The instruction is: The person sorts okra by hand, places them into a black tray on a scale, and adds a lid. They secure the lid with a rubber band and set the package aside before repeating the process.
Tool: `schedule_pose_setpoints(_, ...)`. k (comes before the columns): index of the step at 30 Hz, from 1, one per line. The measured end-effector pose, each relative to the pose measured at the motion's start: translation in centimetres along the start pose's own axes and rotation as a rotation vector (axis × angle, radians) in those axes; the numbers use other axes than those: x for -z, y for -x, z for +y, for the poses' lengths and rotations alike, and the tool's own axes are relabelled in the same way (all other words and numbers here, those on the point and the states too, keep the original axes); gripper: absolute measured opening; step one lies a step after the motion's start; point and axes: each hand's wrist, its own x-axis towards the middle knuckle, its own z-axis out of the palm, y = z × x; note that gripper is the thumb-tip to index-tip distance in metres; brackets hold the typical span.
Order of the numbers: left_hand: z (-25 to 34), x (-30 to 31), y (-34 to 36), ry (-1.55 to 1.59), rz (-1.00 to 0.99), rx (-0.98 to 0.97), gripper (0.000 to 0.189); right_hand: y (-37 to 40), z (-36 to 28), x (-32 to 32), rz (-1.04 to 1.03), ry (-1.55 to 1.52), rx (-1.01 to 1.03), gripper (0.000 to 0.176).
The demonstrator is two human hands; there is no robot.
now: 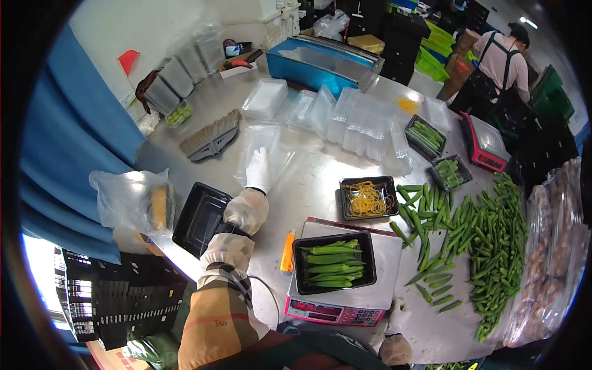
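left hand (pixel 259 169) on clear tray (pixel 266 137) — black tray (pixel 372 259) holds okra (pixel 333 266).

Gloved left hand (pixel 259 169) outstretched, right hand (pixel 398 316) low

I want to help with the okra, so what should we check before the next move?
1. Black tray of okra sits flat on the scale: ok.
2. Scale display readable: cannot tell.
3. Left hand touches the clear plastic packaging: ok.
4. Right hand empty: cannot tell.
5. Orange knife lies beside the scale, away from both hands: ok.
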Motion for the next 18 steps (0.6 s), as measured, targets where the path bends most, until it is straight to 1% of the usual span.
schedule_pose_setpoints(1,0.3,1.1,-0.4,0.009,0.095,-0.065,0.013,0.0,0.0,-0.1,-0.012,-0.002,0.018,0.015)
schedule_pose_setpoints(3,0.2,1.4,-1.2,0.118,0.258,-0.074,0.014,0.0,0.1,0.1,-0.030,-0.005,0.053,0.019)
schedule_pose_setpoints(4,0.3,1.7,-1.4,0.175,0.338,-0.081,0.014,0.2,-0.5,0.2,-0.011,-0.026,0.005,0.019)
schedule_pose_setpoints(6,2.5,5.1,-1.7,0.736,0.235,0.135,0.012,0.9,-3.0,0.3,0.026,-0.068,-0.095,0.020)
schedule_pose_setpoints(7,3.8,7.1,-1.8,1.012,0.172,0.247,0.011,0.6,-3.7,0.7,0.065,-0.057,0.047,0.020)
schedule_pose_setpoints(8,4.5,8.4,-1.8,1.227,0.149,0.225,0.011,0.0,-4.6,1.3,0.104,-0.043,0.188,0.019)
schedule_pose_setpoints(9,5.1,10.2,-1.6,1.281,0.055,0.280,0.011,-0.3,-5.3,1.6,0.144,-0.029,0.326,0.019)
schedule_pose_setpoints(11,6.8,13.9,-0.5,1.382,-0.151,0.389,0.011,1.4,-12.9,0.9,0.160,-0.034,0.467,0.013)
schedule_pose_setpoints(12,7.8,15.7,0.4,1.373,-0.261,0.353,0.012,1.6,-15.6,0.3,0.109,-0.092,0.491,0.012)
schedule_pose_setpoints(13,8.2,16.5,1.3,1.392,-0.449,0.323,0.014,1.9,-18.3,-0.1,0.060,-0.143,0.509,0.015)
schedule_pose_setpoints(14,9.9,17.7,2.4,1.415,-0.570,0.325,0.014,4.1,-22.9,-0.9,-0.062,-0.161,0.555,0.027)
schedule_pose_setpoints(15,11.7,18.9,3.8,1.435,-0.694,0.338,0.014,5.4,-25.4,-1.5,-0.164,-0.191,0.518,0.041)
schedule_pose_setpoints(17,13.7,20.2,6.1,1.361,-0.951,0.135,0.013,7.5,-29.6,-2.9,-0.462,-0.307,0.695,0.054)
schedule_pose_setpoints(18,14.8,21.0,7.2,1.377,-1.060,0.232,0.014,8.7,-30.2,-3.8,-0.564,-0.315,0.633,0.057)
